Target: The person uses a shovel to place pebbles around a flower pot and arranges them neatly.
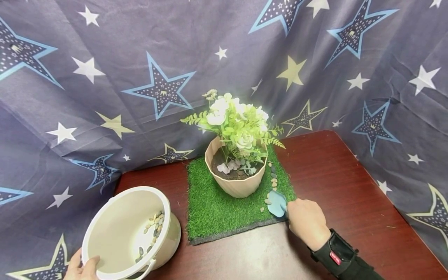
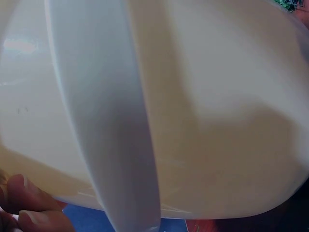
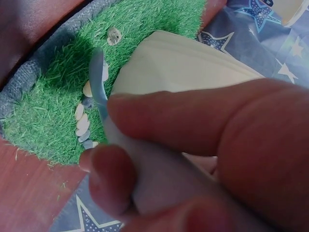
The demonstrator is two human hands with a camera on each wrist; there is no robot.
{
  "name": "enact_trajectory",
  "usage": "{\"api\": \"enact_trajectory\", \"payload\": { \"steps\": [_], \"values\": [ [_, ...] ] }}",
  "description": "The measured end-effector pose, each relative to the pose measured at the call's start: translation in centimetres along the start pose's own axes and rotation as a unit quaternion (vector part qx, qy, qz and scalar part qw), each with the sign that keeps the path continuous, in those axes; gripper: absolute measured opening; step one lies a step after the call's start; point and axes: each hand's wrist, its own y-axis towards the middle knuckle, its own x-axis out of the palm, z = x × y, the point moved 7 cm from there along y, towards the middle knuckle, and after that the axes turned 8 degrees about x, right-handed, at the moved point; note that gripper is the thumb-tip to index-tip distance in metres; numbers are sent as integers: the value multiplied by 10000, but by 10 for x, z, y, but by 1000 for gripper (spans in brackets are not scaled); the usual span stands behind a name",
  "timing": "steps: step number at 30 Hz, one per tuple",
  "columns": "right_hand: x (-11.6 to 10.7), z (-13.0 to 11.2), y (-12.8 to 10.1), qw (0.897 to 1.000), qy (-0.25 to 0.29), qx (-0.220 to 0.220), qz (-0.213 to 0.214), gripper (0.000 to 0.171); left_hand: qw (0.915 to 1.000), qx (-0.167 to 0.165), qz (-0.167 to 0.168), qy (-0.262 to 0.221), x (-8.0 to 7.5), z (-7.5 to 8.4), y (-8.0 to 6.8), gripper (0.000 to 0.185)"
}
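With its thumb over the rim, my left hand (image 1: pixel 82 268) grips the near left side of a cream bucket (image 1: pixel 175 233), which is tilted so that its mouth faces up and toward me. Pebbles (image 1: pixel 155 225) lie inside, along its right wall. My right hand (image 1: pixel 308 221) holds a small light-blue hand shovel (image 1: pixel 276 203) by the handle. The shovel's blade is over the near right part of the artificial grass mat (image 1: pixel 224 217), beside a row of pebbles (image 1: pixel 273 175). In the right wrist view, thumb and fingers (image 3: pixel 113 179) wrap the grey-blue handle.
A cream faceted flower pot (image 1: pixel 241 188) with white flowers and green leaves (image 1: pixel 241 124) stands on the mat. One loose pebble (image 1: pixel 262 209) lies left of the shovel. The red-brown table (image 1: pixel 350 206) is bordered by a star-patterned cloth (image 1: pixel 210 35) at back and sides.
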Motion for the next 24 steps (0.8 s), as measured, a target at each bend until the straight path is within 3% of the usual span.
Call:
{"api": "enact_trajectory", "payload": {
  "steps": [2,7,12,18,24],
  "values": [
    [-1,0,0,10000,-21,27,2,24,9999,6,-12,107,0,2,0,39],
    [-2,1,-1,10000,-85,45,2,20,9991,121,-45,398,1,7,1,63],
    [-4,7,-2,9997,-87,172,-161,23,9987,145,-53,476,1,7,2,63],
    [-5,12,-5,9995,10,187,-271,35,9996,75,-12,261,-1,4,2,38],
    [-3,12,-8,9980,103,234,-572,31,9997,71,-60,243,-1,3,1,37]
  ]
}}
